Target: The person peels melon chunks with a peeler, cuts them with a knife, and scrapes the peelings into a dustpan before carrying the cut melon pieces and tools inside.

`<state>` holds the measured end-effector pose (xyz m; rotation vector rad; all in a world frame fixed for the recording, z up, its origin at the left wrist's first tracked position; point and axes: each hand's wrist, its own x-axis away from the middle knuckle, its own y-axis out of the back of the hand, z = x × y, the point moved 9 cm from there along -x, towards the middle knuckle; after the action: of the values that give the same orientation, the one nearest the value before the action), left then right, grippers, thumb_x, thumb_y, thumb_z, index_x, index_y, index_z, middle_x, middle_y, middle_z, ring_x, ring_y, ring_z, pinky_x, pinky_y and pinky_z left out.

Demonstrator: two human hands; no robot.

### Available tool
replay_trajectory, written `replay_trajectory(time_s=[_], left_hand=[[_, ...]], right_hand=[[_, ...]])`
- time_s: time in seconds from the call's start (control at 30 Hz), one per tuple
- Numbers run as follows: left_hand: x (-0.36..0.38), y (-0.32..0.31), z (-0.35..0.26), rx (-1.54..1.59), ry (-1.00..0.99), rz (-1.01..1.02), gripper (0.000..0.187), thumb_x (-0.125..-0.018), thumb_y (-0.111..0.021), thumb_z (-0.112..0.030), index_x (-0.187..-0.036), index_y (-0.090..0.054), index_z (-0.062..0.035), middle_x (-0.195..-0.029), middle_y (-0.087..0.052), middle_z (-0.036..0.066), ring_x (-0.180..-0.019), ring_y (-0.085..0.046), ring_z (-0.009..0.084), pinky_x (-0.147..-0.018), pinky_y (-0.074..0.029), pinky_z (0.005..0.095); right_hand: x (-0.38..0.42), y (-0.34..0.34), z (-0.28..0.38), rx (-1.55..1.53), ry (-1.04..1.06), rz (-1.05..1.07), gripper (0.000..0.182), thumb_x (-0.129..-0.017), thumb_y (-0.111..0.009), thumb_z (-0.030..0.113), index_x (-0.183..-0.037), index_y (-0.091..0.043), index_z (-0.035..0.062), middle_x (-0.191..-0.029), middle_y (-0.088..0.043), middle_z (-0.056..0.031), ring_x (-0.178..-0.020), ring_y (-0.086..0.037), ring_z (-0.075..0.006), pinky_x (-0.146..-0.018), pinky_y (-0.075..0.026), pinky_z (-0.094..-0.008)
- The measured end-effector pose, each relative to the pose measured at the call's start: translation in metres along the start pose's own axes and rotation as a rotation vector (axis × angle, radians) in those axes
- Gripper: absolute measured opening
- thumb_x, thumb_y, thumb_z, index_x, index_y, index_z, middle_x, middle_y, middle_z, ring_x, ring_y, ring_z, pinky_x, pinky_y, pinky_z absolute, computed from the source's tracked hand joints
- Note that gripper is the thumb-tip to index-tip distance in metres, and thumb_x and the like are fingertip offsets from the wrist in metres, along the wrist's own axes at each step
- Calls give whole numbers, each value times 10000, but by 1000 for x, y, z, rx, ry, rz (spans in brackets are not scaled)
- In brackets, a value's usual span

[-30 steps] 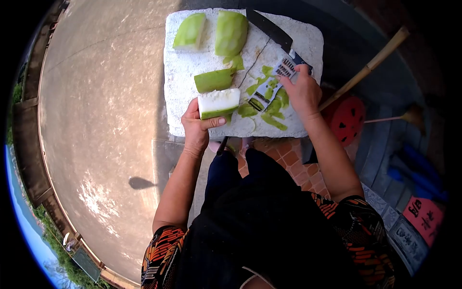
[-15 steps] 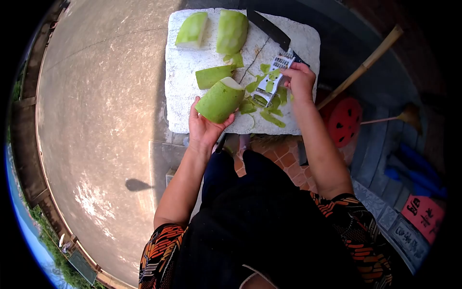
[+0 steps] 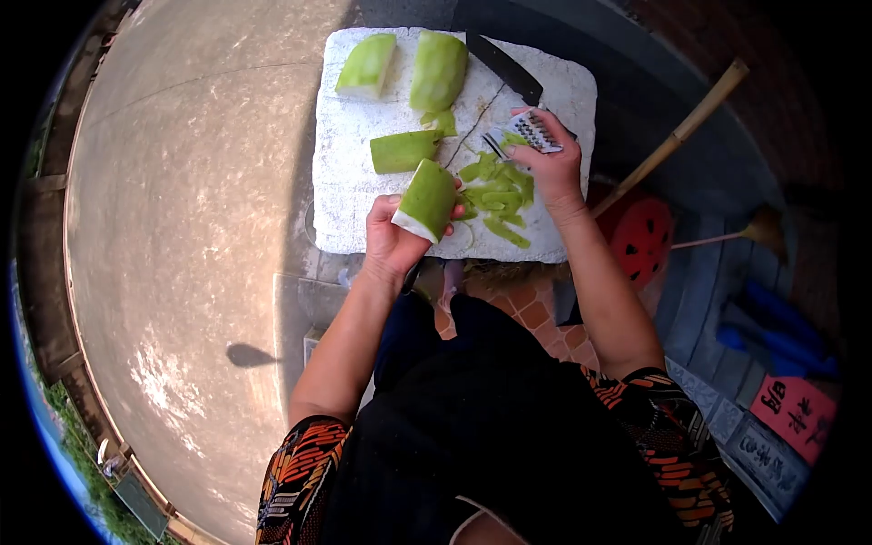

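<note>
My left hand [image 3: 397, 238] is closed round a chunk of green gourd [image 3: 426, 199], its pale cut face turned toward me. In my right hand [image 3: 556, 162] is a peeler-grater [image 3: 536, 133], with a bit of green peel on it. Green peelings [image 3: 500, 195] lie in a pile between my hands on the white slab [image 3: 350, 218]. Another unpeeled gourd piece [image 3: 403, 152] rests just beyond the held chunk. Two peeled pieces, a smaller one [image 3: 366, 65] and a larger one [image 3: 438, 71], sit at the far side. A dark-bladed knife [image 3: 505, 69] lies at the far right.
A bamboo pole [image 3: 677, 136] leans to the right of the slab. Below it is a red round thing with black spots [image 3: 641, 243]. Pink paper with writing [image 3: 792, 413] is at lower right. Concrete ground [image 3: 191, 227] spreads out on the left.
The gourd chunk has turned in my left hand, so its cut face now points toward me. My right hand has rotated the peeler-grater and lifted it off the peelings.
</note>
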<state>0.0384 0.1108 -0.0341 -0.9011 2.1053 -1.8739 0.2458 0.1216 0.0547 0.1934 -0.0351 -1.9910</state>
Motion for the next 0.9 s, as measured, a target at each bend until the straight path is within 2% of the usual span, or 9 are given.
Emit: replay_trajectory(time_s=[0.03,0.13,0.17,0.3,0.43,0.53,0.67,0.77,0.9], left_hand=[[0,1,1,26,1,8,734,-733,-557,-351,-1396,-462,-51,-1374,-511,219,-1105,-578,425,-817,-470,449],[-3,-2,8,116,5,27,699,-735,-553,-352,-1366,-486,-60,-1340,-527,208,-1103,-574,425,-802,-480,447],[-6,-4,10,148,5,24,677,-747,-553,-354,-1357,-495,-67,-1327,-535,202,-1105,-570,428,-799,-484,450],[-8,-5,19,124,43,-103,570,-815,-553,-355,-1322,-534,-96,-1290,-559,182,-1113,-553,450,-801,-478,464],[-15,-10,34,143,67,-155,502,-854,-572,-337,-1290,-563,-89,-1201,-611,157,-1085,-563,446,-809,-471,480],[-19,-8,36,172,-5,-224,440,-880,-588,-321,-1235,-558,-64,-1132,-634,150,-1005,-592,424,-775,-487,481],[-18,-22,40,156,50,-220,432,-872,-605,-333,-1228,-556,-93,-1119,-632,139,-945,-606,391,-755,-488,500],[-21,-31,44,154,98,-231,433,-872,-607,-346,-1226,-558,-101,-1111,-624,142,-916,-606,387,-744,-486,506],[-30,-26,45,150,41,-180,438,-870,-608,-354,-1225,-559,-102,-1072,-627,151,-896,-601,387,-739,-483,506]], right_hand=[[-3,-5,4,256,43,78,352,-731,-740,-22,-1067,-636,-11,-1081,-669,-45,-980,-623,-128,-888,-491,-256],[-12,-8,3,169,-39,64,307,-732,-758,5,-1026,-670,-7,-1087,-693,-66,-926,-643,-135,-858,-502,-256],[-9,-2,-3,-60,-238,46,323,-721,-771,-5,-1032,-690,20,-1039,-713,-59,-870,-663,-152,-825,-519,-280],[-2,-11,29,-413,-249,131,425,-727,-738,-88,-1126,-640,21,-1025,-687,-36,-924,-653,-170,-841,-532,-310],[1,-25,24,-562,-273,165,410,-790,-749,-14,-1175,-614,22,-1032,-674,-34,-961,-638,-157,-893,-507,-298],[-3,-26,22,-680,-279,65,262,-818,-764,53,-1038,-621,69,-967,-673,-11,-915,-631,-130,-871,-484,-307],[-10,-26,33,-865,-371,0,247,-834,-733,24,-1045,-614,73,-973,-668,-28,-945,-627,-153,-901,-469,-306],[-24,-25,21,-821,-283,-30,227,-859,-693,31,-1075,-636,72,-973,-669,-39,-929,-649,-192,-880,-518,-367],[-35,-28,10,-811,-326,-65,184,-822,-707,-11,-958,-613,71,-876,-661,-48,-790,-668,-223,-740,-581,-403]])
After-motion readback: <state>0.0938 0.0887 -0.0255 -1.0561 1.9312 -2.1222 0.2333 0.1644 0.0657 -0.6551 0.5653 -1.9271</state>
